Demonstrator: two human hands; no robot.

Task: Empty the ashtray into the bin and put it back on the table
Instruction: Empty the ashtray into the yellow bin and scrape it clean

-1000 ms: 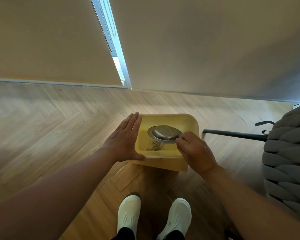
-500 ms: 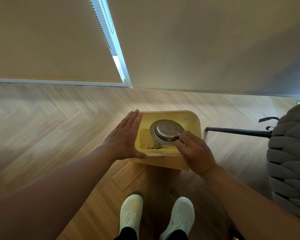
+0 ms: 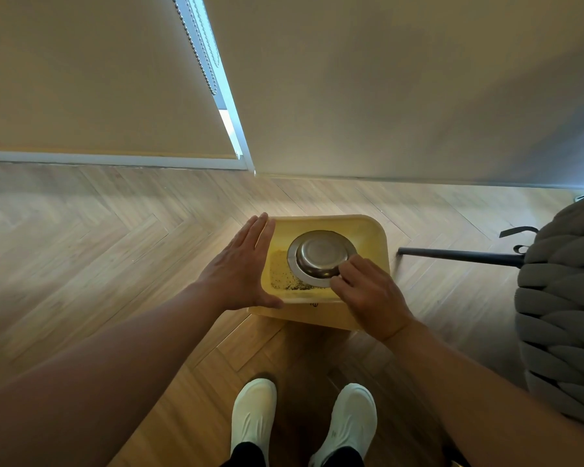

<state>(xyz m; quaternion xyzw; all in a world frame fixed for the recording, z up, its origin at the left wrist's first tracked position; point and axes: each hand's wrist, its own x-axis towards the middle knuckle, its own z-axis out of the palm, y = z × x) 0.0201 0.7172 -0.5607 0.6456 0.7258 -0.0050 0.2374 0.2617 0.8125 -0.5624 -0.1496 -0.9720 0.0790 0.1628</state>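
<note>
Now the ashtray (image 3: 321, 256), pinched upturned by the right hand (image 3: 368, 293), is best tapped over the bin (image 3: 378, 244), steadied by the flat, unclenched left hand (image 3: 240, 271).

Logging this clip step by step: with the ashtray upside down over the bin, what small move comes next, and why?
Probably turn the ashtray upright and lift it clear: the right hand holds it upside down over the bin, and ash already lies inside.

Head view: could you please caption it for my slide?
Right hand holds the metal ashtray upturned over the yellow bin; left hand steadies the rim.
</note>
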